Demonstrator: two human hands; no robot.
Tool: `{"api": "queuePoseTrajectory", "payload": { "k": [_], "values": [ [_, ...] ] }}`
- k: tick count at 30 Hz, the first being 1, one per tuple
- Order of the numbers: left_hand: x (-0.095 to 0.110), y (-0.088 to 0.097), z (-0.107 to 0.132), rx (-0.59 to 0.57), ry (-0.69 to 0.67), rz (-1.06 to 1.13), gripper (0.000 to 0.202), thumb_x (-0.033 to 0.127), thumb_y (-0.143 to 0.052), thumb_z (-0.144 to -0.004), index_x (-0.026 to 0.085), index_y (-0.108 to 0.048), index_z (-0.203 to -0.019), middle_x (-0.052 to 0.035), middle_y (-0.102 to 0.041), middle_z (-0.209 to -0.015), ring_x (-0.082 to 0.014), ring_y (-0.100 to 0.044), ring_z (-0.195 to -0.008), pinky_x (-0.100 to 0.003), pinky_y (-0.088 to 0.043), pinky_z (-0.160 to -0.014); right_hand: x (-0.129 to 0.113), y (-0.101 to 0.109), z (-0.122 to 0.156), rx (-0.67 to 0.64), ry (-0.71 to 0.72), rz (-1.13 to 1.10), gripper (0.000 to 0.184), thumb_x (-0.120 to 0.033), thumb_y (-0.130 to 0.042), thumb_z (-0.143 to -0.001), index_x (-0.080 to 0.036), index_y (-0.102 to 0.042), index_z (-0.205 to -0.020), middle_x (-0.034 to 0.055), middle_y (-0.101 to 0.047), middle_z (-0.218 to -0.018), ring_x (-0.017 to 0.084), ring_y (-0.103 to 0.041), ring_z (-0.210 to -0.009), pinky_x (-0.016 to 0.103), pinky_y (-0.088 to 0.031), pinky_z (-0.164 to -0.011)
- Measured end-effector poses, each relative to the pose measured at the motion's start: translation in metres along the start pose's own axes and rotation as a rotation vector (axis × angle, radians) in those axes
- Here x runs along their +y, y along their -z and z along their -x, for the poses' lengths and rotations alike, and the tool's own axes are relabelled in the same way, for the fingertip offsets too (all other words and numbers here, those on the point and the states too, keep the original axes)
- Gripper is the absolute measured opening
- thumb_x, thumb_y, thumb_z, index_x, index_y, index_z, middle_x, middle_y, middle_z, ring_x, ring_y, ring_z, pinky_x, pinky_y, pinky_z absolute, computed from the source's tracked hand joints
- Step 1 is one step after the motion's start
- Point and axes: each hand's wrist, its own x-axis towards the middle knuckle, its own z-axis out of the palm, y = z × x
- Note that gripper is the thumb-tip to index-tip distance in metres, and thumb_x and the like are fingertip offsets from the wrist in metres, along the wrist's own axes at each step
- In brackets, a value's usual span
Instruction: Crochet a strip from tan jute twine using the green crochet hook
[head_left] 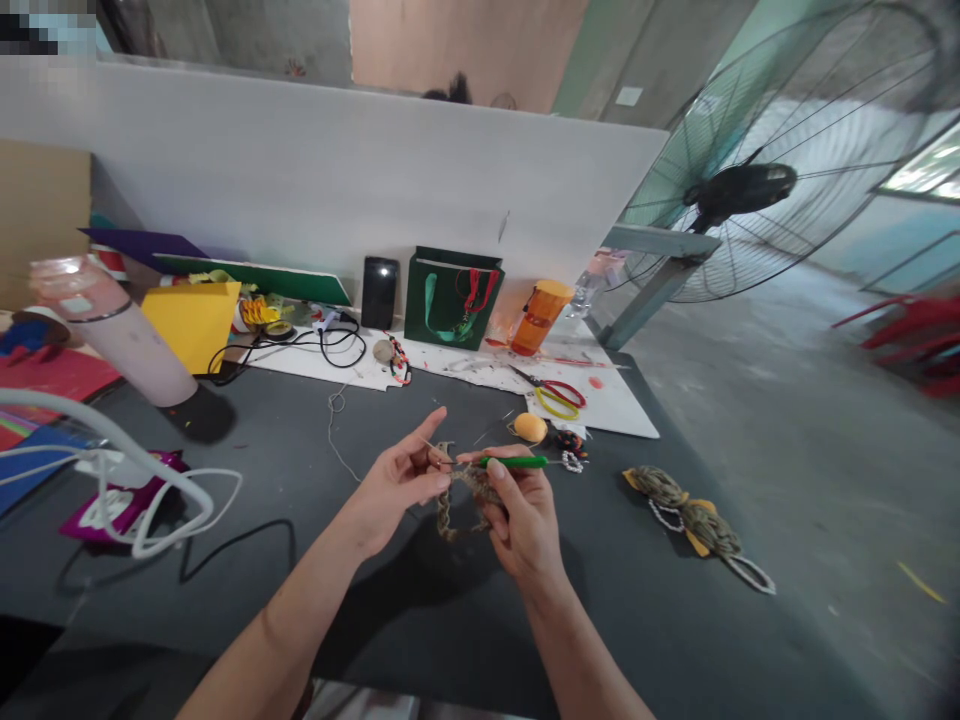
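Observation:
Between my hands hangs a loop of grey-brown crochet work [448, 515], held above the dark table. My left hand [401, 478] pinches the edge of it with thumb and fingers, its index finger raised and pointing away. A green-handled crochet hook [517, 462] lies in the grip of my right hand [529, 510], its thin metal tip reaching left to the crochet work by my left fingertips. Thin yarn [339, 440] trails over the table, left of my left hand, toward a small grey ball [383, 351].
Scissors [559, 393] with red and yellow handles, an orange ball [529, 428] and an orange bottle [536, 318] lie or stand beyond my right hand. Braided cord bundles [686, 510] rest at right. A green gift bag [454, 300] and phone [379, 292] stand behind. Left are a pink bottle [124, 335] and white cable [180, 490].

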Motion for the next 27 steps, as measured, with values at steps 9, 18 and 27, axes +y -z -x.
{"api": "queuePoseTrajectory", "payload": {
  "k": [9, 18, 27],
  "values": [
    [0.0015, -0.0007, 0.0013, 0.0, 0.003, -0.001, 0.075, 0.019, -0.083, -0.072, 0.028, -0.059, -0.142, 0.0018, -0.061, -0.082, -0.0092, -0.043, -0.066, -0.027, -0.031, -0.059, -0.0003, -0.0016, 0.0003, 0.035, -0.01, 0.015, 0.032, -0.041, -0.093, -0.062, -0.02, -0.071, -0.074, 0.0016, -0.073, -0.065, 0.002, -0.036, -0.034, 0.009, -0.02, -0.028],
    [-0.0007, -0.0006, 0.0001, -0.01, 0.0, -0.009, 0.076, 0.019, -0.082, -0.071, 0.029, -0.058, -0.143, 0.0019, -0.06, -0.083, -0.0095, -0.043, -0.068, -0.026, -0.031, -0.058, -0.0007, -0.0024, 0.0009, 0.041, 0.004, 0.025, 0.03, -0.04, -0.092, -0.064, -0.021, -0.072, -0.073, 0.0008, -0.073, -0.065, 0.001, -0.026, -0.032, 0.012, -0.019, -0.027],
    [-0.0011, 0.0016, 0.0003, -0.006, -0.007, -0.01, 0.076, 0.019, -0.083, -0.071, 0.03, -0.059, -0.142, 0.0012, -0.061, -0.084, -0.0104, -0.045, -0.07, -0.026, -0.034, -0.062, -0.0012, -0.0022, 0.0006, 0.044, -0.015, 0.033, 0.032, -0.042, -0.093, -0.062, -0.021, -0.071, -0.073, 0.0004, -0.071, -0.064, 0.002, -0.034, -0.034, 0.011, -0.02, -0.028]
  ]
}}
